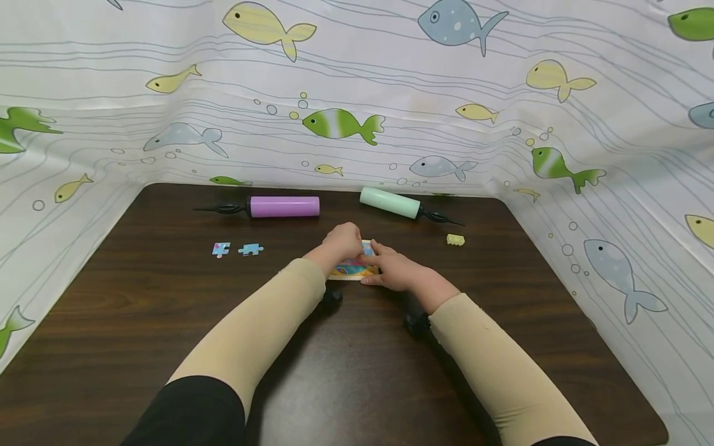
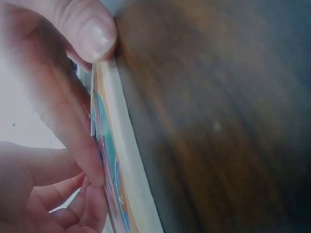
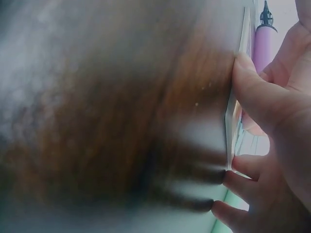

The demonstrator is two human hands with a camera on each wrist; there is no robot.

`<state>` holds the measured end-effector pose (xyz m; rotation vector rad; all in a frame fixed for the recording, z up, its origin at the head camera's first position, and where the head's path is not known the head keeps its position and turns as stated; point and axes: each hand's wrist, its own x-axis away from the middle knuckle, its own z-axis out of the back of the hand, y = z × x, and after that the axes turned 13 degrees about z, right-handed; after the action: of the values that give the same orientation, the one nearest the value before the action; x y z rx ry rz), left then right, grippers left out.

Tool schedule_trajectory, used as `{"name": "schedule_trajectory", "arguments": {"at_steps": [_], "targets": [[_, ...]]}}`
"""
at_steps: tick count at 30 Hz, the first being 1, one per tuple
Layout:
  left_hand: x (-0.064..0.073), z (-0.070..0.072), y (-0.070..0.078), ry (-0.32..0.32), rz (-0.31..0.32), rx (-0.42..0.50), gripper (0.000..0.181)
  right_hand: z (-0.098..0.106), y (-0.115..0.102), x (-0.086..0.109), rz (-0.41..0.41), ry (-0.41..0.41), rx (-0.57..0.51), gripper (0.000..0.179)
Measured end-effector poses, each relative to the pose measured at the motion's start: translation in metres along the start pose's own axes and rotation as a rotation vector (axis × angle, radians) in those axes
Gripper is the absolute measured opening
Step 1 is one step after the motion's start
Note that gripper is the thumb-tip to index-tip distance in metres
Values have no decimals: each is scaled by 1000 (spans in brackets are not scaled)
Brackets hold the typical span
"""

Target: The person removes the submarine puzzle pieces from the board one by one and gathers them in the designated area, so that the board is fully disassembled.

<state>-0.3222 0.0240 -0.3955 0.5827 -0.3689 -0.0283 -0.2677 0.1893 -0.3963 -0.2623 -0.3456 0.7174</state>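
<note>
Picture board (image 1: 351,271) flat on the tabletop (image 1: 357,371), straight ahead of you, right under both hands; neither is clearly nearer, since both touch it. Near edge runs left to right across your front. Long axis uncertain: your fingers cover too much of the outline.

Your left hand (image 1: 343,240) sits bunched over the board's left part, thumb at its edge; cannot tell whether it pinches anything. Your right hand (image 1: 396,271) comes in from the right, fingers loosely spread, thumb against the near edge, some fingertips down on the tabletop just beside the board.

Two loose jigsaw pieces (image 1: 251,249) lie well apart, off to the left, nearer your left hand. Yellow block (image 1: 455,240) off right.
</note>
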Motion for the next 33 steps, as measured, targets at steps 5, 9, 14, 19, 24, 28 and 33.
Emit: {"name": "schedule_trajectory", "arguments": {"at_steps": [5, 9, 14, 19, 24, 28, 33], "targets": [[0, 3, -4, -3, -21, 27, 11, 1, 0, -1, -2, -8, 12, 66], [0, 10, -9, 20, -26, 30, 12, 1, -2, -1, -4, -8, 11, 67], [5, 26, -23, 85, -60, -12, 13, 1, -3, -3, -9, -4, 12, 68], [11, 48, -43, 138, -78, -55, 14, 1, -4, -3, -34, -7, 33, 69], [18, 72, -67, 164, -72, -51, 14, 1, -2, -3, -28, -6, 56, 69], [23, 86, -91, 173, -58, -34, 14, -1, 0, -3, 2, -7, 68, 70], [30, 94, -118, 175, -34, -23, 14, -2, 0, -3, 10, -5, 67, 70]]}}
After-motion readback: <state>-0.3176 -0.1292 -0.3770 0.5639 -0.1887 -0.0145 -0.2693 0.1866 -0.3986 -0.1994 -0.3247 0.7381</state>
